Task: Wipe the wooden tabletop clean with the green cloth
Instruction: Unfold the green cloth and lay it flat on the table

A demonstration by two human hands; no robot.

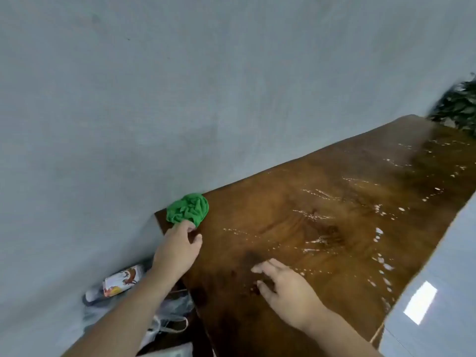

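A crumpled green cloth (188, 208) lies on the far left corner of the dark wooden tabletop (322, 228), against the grey wall. My left hand (177, 247) reaches to it, fingers spread, fingertips touching the cloth's near edge without gripping it. My right hand (286, 287) hovers open over the near part of the tabletop, fingers apart and holding nothing. White specks and streaks are scattered across the wood toward the right.
A grey wall (154, 99) runs along the table's far edge. A dark leafy plant (458, 106) stands at the table's far right end. Below the left edge lie plastic bags and a printed packet (123, 280). Glossy floor tiles (432, 292) show at right.
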